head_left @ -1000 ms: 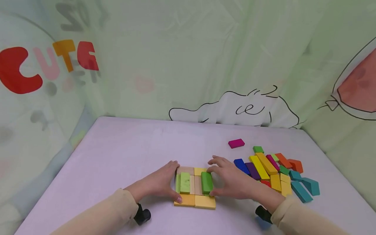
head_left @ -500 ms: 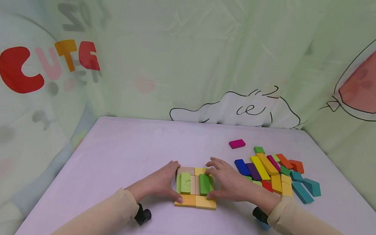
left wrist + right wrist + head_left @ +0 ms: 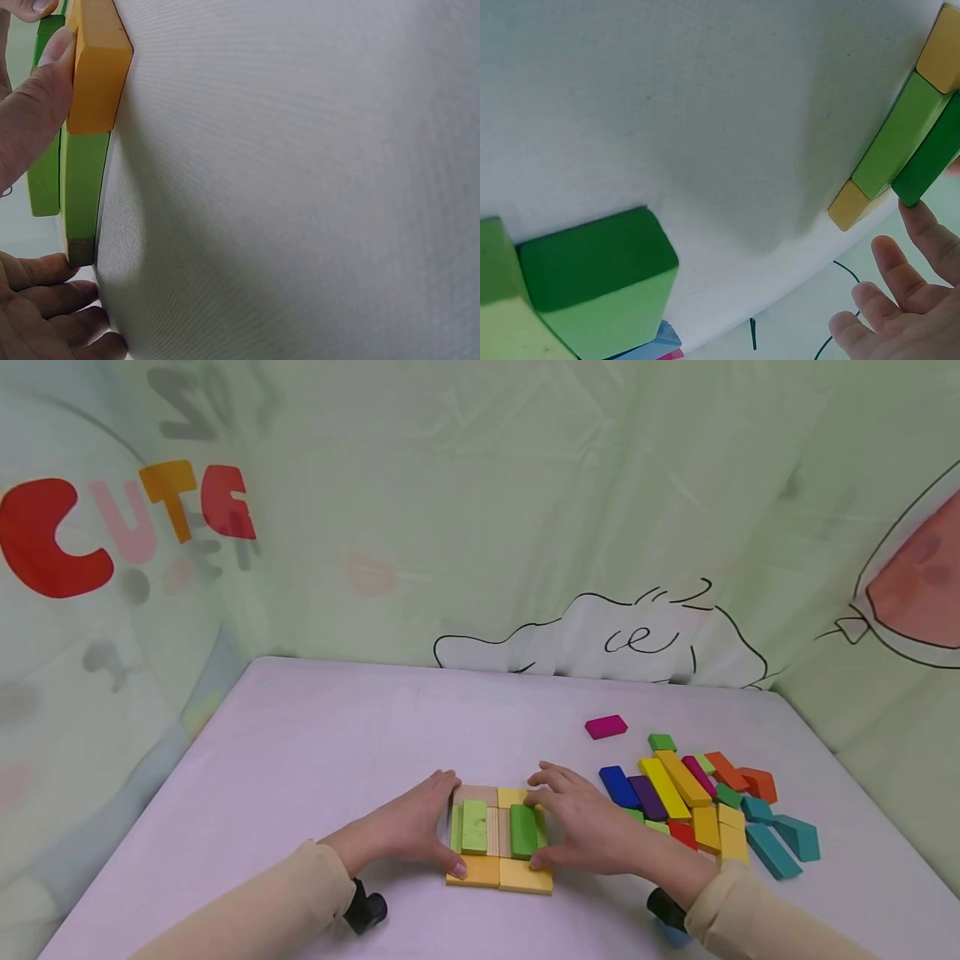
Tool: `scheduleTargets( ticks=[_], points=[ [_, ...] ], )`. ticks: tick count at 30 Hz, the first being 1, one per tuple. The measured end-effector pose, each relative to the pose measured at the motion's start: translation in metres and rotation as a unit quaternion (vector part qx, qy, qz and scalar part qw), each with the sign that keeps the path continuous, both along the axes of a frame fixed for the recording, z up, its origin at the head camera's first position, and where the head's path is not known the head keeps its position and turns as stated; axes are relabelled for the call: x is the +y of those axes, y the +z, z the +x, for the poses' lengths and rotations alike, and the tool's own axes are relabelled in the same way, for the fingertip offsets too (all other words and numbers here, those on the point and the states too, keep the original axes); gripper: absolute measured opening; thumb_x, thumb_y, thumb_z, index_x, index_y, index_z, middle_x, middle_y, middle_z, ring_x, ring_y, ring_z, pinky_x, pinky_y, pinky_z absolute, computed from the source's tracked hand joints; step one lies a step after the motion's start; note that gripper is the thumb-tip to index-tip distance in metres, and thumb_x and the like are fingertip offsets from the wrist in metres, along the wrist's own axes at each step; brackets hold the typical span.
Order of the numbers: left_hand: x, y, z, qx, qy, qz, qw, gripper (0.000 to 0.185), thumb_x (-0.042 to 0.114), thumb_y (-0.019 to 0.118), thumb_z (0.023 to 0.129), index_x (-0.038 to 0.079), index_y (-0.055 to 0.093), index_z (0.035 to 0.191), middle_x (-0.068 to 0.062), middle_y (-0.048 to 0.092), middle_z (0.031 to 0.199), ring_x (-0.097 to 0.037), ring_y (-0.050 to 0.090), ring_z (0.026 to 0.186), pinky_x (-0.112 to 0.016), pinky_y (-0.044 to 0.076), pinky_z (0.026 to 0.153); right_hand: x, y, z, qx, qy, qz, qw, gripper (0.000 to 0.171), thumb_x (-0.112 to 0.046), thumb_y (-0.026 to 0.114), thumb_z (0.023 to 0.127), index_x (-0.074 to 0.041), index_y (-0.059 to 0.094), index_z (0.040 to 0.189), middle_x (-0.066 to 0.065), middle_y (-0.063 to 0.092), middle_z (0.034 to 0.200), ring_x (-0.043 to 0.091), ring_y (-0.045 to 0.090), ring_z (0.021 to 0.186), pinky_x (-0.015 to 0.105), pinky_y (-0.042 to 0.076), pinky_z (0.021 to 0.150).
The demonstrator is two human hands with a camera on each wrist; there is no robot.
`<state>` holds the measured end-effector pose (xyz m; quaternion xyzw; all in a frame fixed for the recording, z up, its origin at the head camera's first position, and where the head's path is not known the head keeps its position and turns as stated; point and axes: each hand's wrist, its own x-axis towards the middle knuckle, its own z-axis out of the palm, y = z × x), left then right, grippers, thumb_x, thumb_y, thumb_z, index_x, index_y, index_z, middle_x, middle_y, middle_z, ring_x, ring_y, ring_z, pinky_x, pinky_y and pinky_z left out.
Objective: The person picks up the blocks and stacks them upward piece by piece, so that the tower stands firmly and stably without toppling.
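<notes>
Your left hand (image 3: 408, 831) braces the block square's (image 3: 498, 839) left edge, fingers curled against it; your right hand (image 3: 585, 827) pinches the dark green block (image 3: 522, 831) lying on top, table (image 3: 315, 760) centre.

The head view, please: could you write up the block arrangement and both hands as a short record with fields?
surface: lilac table
arrangement: flat block square in yellow, orange, wood and green
left hand: holds the square's left edge, thumb on the orange block
right hand: grips the dark green block lying on top
loose blocks: mixed colours, right of the hands
apart: magenta block
</notes>
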<state>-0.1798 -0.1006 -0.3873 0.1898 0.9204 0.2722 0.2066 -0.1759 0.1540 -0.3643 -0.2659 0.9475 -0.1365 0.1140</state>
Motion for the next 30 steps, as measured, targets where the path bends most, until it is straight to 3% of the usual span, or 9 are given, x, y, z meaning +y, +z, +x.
scheduleTargets(
  ticks=[8, 13, 20, 30],
  points=[
    [0.0, -0.001, -0.001, -0.001, -0.002, -0.001, 1.0, 0.115, 0.042, 0.095, 0.069, -0.002, 0.033, 0.156, -0.021, 0.027, 0.167, -0.035, 0.022, 0.158, -0.05, 0.024, 0.129, 0.001, 0.001, 0.0, 0.002, 0.001, 0.005, 1.0, 0.065, -0.044, 0.089, 0.075, -0.01, 0.068, 0.126, 0.013, 0.055, 0.145, 0.041, 0.032, 0.151, 0.066, 0.042, 0.113],
    [0.0, 0.0, -0.001, 0.001, -0.004, -0.005, 1.0, 0.115, 0.042, 0.095, 0.069, -0.002, 0.033, 0.156, -0.02, 0.027, 0.167, -0.035, 0.022, 0.158, -0.05, 0.024, 0.129, 0.006, 0.005, 0.0, -0.003, -0.007, 0.017, 1.0, 0.082, -0.052, 0.089, 0.071, -0.008, 0.063, 0.135, 0.014, 0.054, 0.147, 0.042, 0.031, 0.151, 0.067, 0.042, 0.112],
    [0.001, 0.001, -0.001, 0.001, -0.001, -0.013, 0.9999, 0.115, 0.042, 0.095, 0.069, -0.002, 0.033, 0.156, -0.02, 0.027, 0.167, -0.034, 0.023, 0.158, -0.05, 0.026, 0.128, 0.017, 0.0, 0.0, -0.018, -0.006, 0.076, 0.997, 0.107, -0.061, 0.09, 0.062, 0.0, 0.055, 0.142, 0.021, 0.05, 0.15, 0.046, 0.031, 0.15, 0.069, 0.034, 0.117],
    [0.0, 0.0, -0.001, 0.005, -0.008, -0.011, 0.9999, 0.114, 0.042, 0.095, 0.069, -0.003, 0.034, 0.155, -0.022, 0.028, 0.167, -0.036, 0.025, 0.157, -0.05, 0.026, 0.128, 0.009, -0.008, -0.003, -0.019, 0.001, 0.1, 0.995, 0.098, -0.052, 0.094, 0.062, 0.002, 0.06, 0.137, 0.02, 0.051, 0.149, 0.044, 0.031, 0.151, 0.068, 0.035, 0.117]
  ],
)
